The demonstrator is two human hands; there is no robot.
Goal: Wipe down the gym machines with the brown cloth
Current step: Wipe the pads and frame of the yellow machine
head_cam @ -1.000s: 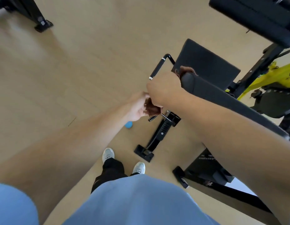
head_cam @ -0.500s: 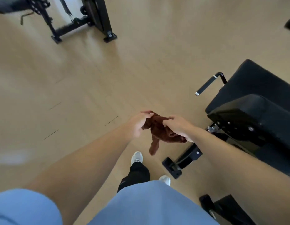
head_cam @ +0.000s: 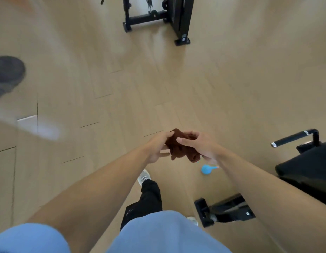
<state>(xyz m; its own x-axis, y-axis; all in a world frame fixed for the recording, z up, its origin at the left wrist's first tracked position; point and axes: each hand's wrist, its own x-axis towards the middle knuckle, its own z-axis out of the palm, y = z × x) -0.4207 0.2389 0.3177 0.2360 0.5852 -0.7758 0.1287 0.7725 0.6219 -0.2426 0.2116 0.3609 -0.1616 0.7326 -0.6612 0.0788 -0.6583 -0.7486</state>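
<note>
Both of your hands are holding the brown cloth (head_cam: pixel 180 145) out in front of you over the bare floor (head_cam: pixel 231 84); your left hand (head_cam: pixel 156 147) is pinching its left edge and your right hand (head_cam: pixel 200 146) is curling loosely round the bunched right side; a second ago you were wiping at the padded machine (head_cam: pixel 304 167), and now you are standing turned away from it, so it is sitting at the near right edge, apart from the cloth; that suggests you are regathering the cloth between machines; another black machine (head_cam: pixel 158 15) is waiting at the far side; a small blue object (head_cam: pixel 206 169) is lying on the floor just beyond your feet, possibly in your way.
</note>
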